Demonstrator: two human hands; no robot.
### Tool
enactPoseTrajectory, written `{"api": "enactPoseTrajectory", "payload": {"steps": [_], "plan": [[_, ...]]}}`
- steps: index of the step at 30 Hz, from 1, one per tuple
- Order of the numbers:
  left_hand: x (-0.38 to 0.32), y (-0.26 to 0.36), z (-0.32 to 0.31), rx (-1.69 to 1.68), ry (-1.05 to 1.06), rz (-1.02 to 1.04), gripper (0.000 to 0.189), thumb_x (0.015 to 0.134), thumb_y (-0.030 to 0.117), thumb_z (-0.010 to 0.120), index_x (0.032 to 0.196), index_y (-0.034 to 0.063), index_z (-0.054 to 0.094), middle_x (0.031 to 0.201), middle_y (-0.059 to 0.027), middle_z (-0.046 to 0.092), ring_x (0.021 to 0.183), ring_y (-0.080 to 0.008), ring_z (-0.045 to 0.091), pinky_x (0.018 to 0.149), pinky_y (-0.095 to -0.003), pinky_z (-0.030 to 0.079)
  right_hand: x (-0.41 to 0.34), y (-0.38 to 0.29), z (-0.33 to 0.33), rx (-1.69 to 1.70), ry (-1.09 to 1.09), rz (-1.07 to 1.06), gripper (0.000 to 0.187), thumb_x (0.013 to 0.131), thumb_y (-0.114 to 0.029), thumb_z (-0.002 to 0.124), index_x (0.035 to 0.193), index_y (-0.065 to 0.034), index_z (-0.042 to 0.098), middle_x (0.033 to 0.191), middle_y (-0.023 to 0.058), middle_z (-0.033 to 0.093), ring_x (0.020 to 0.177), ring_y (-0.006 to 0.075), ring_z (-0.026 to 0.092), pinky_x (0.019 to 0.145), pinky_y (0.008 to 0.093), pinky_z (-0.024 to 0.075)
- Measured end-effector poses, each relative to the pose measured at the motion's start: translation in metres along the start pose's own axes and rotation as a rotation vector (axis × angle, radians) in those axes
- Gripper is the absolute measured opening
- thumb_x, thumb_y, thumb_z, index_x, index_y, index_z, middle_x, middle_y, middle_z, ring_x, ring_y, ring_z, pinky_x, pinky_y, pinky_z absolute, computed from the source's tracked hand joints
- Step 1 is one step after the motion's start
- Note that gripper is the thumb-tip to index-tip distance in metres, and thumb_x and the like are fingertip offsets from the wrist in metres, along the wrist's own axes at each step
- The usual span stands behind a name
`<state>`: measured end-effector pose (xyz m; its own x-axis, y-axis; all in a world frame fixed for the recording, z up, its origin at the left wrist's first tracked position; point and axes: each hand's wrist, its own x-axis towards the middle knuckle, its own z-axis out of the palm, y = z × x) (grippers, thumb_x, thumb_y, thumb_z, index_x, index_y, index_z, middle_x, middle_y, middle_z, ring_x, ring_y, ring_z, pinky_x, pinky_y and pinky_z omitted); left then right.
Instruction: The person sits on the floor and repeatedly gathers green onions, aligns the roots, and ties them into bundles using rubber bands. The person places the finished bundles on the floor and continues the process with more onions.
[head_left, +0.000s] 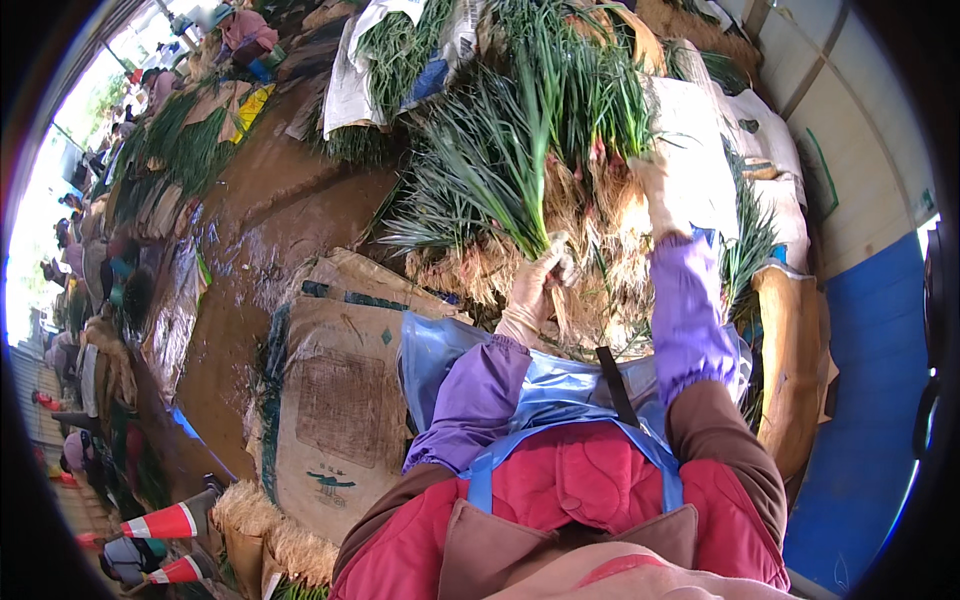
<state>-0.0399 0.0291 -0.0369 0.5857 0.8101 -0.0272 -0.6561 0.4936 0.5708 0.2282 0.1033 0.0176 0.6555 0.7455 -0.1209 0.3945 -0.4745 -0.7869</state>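
My left hand, in a pale glove, is shut around the lower stems of a bunch of scallion-like plants. The bunch's long green leaves point away from me. My right hand, also gloved and blurred, reaches to the right side of a heap of similar plants. It is beside their reddish stem bases; whether its fingers hold any cannot be made out. Pale, tangled roots hang toward me, below the leaves. A blue plastic apron covers my lap.
A printed woven sack lies to my left beside wet brown ground. White sacking borders the heap on the right, near a blue wall panel. Orange-and-white traffic cones and several people are farther left.
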Motion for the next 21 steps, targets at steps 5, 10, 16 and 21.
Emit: {"api": "enactPoseTrajectory", "payload": {"steps": [5, 10, 16, 21], "plan": [[0.01, -0.012, -0.01, 0.278, 0.115, -0.02, 0.019, 0.089, 0.016, 0.071, 0.105, 0.0094, 0.064, 0.09, -0.0006, 0.069, 0.073, -0.0077, 0.06, 0.062, -0.024, 0.047, -0.108, 0.039, 0.03, 0.348, -0.329, -0.022, 0.055, 0.081, -0.03, 0.08, 0.12, 0.0004, 0.056, 0.1, 0.0091, 0.068, 0.095, 0.0162, 0.061, 0.087, 0.0254, 0.0473], [0.014, -0.025, -0.016, 0.51, 0.152, -0.012, 0.025, 0.082, 0.013, 0.077, 0.103, 0.0061, 0.065, 0.088, 0.0003, 0.069, 0.072, -0.0077, 0.063, 0.059, -0.0209, 0.047, -0.122, 0.07, 0.056, 0.657, -0.358, 0.01, 0.048, 0.09, -0.024, 0.07, 0.129, 0.0007, 0.055, 0.104, 0.0094, 0.066, 0.091, 0.0172, 0.06, 0.081, 0.0295, 0.0479], [0.015, -0.027, -0.017, 0.398, 0.112, -0.013, 0.025, 0.085, 0.013, 0.071, 0.107, 0.0002, 0.065, 0.093, -0.0056, 0.07, 0.075, -0.0126, 0.066, 0.066, -0.0245, 0.052, -0.127, 0.047, 0.065, 0.667, -0.259, -0.006, 0.046, 0.092, -0.03, 0.068, 0.125, -0.0001, 0.056, 0.1, 0.009, 0.066, 0.082, 0.0181, 0.062, 0.072, 0.0294, 0.0505], [0.007, -0.017, -0.009, 0.049, -0.027, -0.189, 0.027, 0.087, 0.016, 0.07, 0.103, -0.0045, 0.065, 0.086, -0.0071, 0.068, 0.068, -0.013, 0.063, 0.064, -0.0252, 0.052, -0.129, 0.032, 0.063, 1.002, -0.038, 0.065, 0.017, 0.099, -0.027, 0.056, 0.1, -0.0101, 0.06, 0.072, -0.0032, 0.054, 0.057, 0.0069, 0.047, 0.051, 0.0213, 0.0399]]}}
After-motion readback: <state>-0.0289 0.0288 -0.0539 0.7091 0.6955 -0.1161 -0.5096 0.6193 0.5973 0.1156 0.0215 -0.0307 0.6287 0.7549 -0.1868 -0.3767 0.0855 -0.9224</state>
